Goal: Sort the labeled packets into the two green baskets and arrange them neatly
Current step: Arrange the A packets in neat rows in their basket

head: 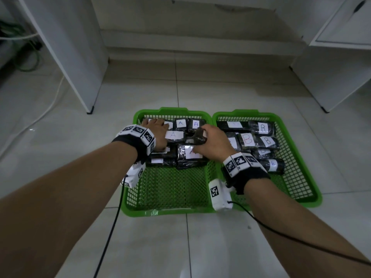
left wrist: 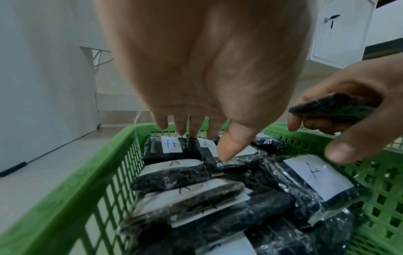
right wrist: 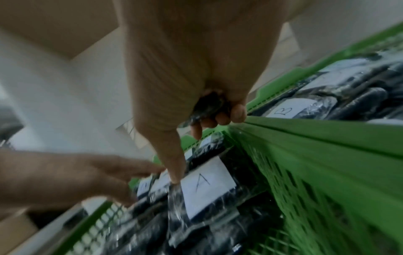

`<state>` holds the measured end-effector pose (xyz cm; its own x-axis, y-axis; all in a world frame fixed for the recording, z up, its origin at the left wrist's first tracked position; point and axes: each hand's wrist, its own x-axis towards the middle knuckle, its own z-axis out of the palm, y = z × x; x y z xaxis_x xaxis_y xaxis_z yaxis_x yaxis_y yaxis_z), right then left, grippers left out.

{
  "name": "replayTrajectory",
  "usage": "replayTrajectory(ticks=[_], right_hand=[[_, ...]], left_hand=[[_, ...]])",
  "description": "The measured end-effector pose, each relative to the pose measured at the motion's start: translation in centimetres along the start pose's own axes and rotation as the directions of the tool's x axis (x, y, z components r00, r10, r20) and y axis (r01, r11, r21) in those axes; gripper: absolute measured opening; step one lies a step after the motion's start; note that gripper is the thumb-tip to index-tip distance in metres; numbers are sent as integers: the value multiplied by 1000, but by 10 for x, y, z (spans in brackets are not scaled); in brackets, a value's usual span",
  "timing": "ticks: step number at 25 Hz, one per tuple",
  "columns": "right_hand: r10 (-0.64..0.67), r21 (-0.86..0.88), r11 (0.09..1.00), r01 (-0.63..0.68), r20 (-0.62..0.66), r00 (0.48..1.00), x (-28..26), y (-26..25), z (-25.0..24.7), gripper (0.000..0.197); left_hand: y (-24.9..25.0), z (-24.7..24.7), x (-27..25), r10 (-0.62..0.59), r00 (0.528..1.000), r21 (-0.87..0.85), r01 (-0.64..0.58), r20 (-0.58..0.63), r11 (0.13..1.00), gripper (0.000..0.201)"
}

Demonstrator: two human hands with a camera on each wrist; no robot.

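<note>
Two green baskets (head: 168, 211) are sitting side by side; roughly nine A packets (head: 180, 123) and eight B packets (head: 263, 127) are showing.

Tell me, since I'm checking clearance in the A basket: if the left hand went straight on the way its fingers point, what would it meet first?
Probably the far-row A packet just under the left hand; depth is unclear.
</note>
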<state>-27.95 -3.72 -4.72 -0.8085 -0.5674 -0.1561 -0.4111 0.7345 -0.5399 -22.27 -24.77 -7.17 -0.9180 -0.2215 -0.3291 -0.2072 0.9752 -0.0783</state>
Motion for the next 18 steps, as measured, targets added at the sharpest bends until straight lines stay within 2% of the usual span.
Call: replayTrajectory(ticks=[3,6,8,10,14,18], right_hand=[[-34,76,997,30,56,998,1,3,-4,39],[-106,9,994,106,1,994,1,5,-2,56],[-120,-75,990,123,45,992,1,3,3,69],[-139,-129,981,148,80,987,1,0,9,70],[-174,-144,977,157,-115,978,5,6,-5,63],[-148,-123,985,125,-201,968,13,17,-28,80]], left_hand=[[3,8,1,-24,996,74,31,-90,997,59],[5,9,1,-23,991,70,32,-135,997,51],[2,4,1,-18,991,6,19,-135,1000,49],[-2,1,0,3,993,-70,-12,-121,997,52],[-4,-2,-2,35,994,-85,-44,-106,995,55],[-1,-10,-6,32,983,-155,-61,-183,986,52]])
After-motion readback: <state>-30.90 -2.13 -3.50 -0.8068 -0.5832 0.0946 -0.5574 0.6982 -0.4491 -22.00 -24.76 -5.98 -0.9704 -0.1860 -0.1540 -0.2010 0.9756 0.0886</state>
